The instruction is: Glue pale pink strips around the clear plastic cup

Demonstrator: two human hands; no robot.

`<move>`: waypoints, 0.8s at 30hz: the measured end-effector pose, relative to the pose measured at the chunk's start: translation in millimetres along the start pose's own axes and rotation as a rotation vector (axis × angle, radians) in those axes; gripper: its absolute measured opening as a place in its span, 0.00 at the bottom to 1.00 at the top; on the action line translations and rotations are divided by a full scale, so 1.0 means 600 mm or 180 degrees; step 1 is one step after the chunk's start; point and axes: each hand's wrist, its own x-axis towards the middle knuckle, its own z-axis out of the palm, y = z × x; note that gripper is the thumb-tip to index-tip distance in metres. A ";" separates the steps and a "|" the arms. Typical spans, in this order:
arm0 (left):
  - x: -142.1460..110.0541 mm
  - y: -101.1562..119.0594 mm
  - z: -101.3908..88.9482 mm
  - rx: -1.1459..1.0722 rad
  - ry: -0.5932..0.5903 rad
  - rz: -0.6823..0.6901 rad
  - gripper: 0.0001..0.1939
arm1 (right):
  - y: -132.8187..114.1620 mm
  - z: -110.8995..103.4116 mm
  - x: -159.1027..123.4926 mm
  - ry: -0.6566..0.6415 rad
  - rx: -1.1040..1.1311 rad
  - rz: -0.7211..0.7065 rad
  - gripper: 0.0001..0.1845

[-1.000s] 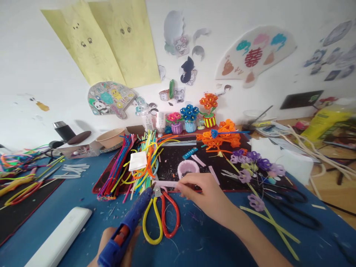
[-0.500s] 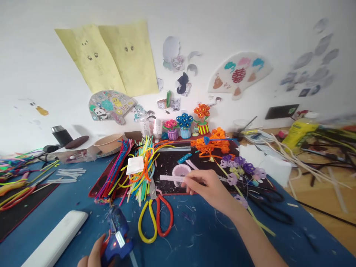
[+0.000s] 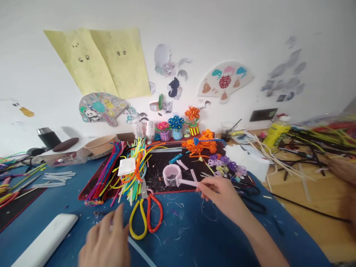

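My right hand pinches one end of a pale lilac strip, likely flattened pipe cleaners. The strip's other end reaches the side of a small lilac ring-shaped cup on the dark mat; whether they touch is unclear. My left hand, slightly blurred, is at the lower left with fingers stretched out. It covers most of the blue glue gun, whose clear glue stick sticks out beside it. Scissors with a yellow and a red handle lie between my hands, blades toward a bundle of coloured pipe cleaners.
A white oblong case lies at the left. Purple pipe-cleaner flowers and black-handled scissors are right of the mat. Potted pipe-cleaner flowers stand along the wall. Another person's hand shows at the right edge.
The glue gun has come away from the strip and down to the lower left, and my left hand has opened over it. My right hand has brought the strip to the lilac cup.
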 end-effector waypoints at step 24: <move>0.177 0.090 -0.005 -0.1787 -0.0358 0.1157 0.13 | 0.001 0.033 -0.051 0.0537 -0.0952 0.0182 0.19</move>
